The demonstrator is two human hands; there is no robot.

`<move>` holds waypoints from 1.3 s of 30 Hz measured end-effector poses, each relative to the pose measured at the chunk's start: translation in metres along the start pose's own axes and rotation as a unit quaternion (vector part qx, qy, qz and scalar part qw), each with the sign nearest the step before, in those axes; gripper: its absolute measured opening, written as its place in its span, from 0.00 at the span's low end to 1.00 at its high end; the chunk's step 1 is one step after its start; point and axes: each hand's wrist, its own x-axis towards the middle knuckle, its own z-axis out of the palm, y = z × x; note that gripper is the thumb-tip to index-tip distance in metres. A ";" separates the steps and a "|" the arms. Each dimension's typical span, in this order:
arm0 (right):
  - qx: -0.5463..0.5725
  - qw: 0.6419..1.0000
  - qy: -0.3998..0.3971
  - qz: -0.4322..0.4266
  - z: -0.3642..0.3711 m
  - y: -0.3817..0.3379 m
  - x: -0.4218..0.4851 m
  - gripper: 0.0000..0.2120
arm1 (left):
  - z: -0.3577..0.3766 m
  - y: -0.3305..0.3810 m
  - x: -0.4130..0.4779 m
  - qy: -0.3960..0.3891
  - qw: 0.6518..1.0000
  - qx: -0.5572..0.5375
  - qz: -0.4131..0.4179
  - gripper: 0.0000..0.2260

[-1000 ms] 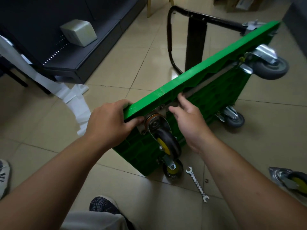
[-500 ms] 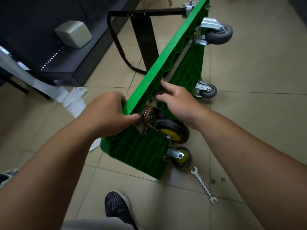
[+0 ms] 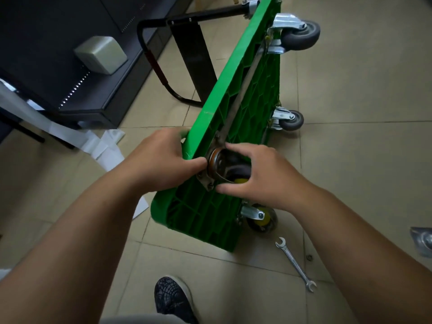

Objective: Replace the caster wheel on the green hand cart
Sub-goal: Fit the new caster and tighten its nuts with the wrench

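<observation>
On the tiled floor [image 3: 362, 160], seen from the head camera, the green hand cart [image 3: 233, 73] stands tipped on one long edge, its ribbed underside facing right and its black handle [image 3: 163, 24] folded out to the left at the far end; at the cart's near upper corner sits the caster wheel [image 3: 238, 170], a dark tyre with a yellow hub under a round swivel plate, and a metal bar runs from it along the underside towards the far end. The left hand [image 3: 161, 157] grips that near upper corner, fingers wrapped over the deck's top edge and the thumb lying against the mounting plate; the right hand [image 3: 261, 174] grasps the caster wheel, fingers curled over its fork from above and the thumb pressed just below the plate. At the near lower corner a second yellow-hubbed caster [image 3: 261, 218] is just off the floor; two grey casters [image 3: 299, 33] sit at the far corners. A wrench [image 3: 295, 264] lies on the floor just beside the cart's near end, with a small nut [image 3: 309, 257] next to it; a loose caster [image 3: 423, 240] shows at the right edge of the floor. A dark shoe [image 3: 173, 298] stands near the bottom edge; a black shelf unit [image 3: 88, 94] carrying a grey box [image 3: 100, 53] fills the far left corner, with a white strip [image 3: 102, 146] trailing beside it.
</observation>
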 end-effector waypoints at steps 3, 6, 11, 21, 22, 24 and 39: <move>0.043 0.999 -0.001 0.004 0.005 0.006 -0.004 0.47 | 0.000 0.006 0.000 0.000 1.000 0.001 0.005 0.08; 0.005 0.999 0.045 -0.003 0.010 0.007 -0.001 0.46 | 0.003 0.015 0.003 -0.003 1.000 0.014 -0.012 0.16; -0.070 0.993 0.096 -0.008 0.004 0.009 0.006 0.41 | 0.011 0.026 0.009 0.020 0.999 0.021 -0.016 0.20; 0.211 0.959 0.184 0.054 -0.055 0.122 -0.018 0.21 | 0.023 0.046 0.019 0.041 0.997 -0.015 -0.057 0.18; 0.242 0.930 0.244 0.130 -0.052 0.151 -0.029 0.17 | 0.023 0.046 0.019 0.044 0.997 -0.012 -0.062 0.16; 0.182 0.910 0.247 0.279 -0.030 0.206 -0.058 0.14 | 0.025 0.048 0.018 0.050 0.996 0.000 -0.067 0.17; -0.106 0.942 -0.027 0.317 0.133 0.286 -0.159 0.17 | 0.049 0.051 0.007 0.135 0.980 0.143 0.011 0.37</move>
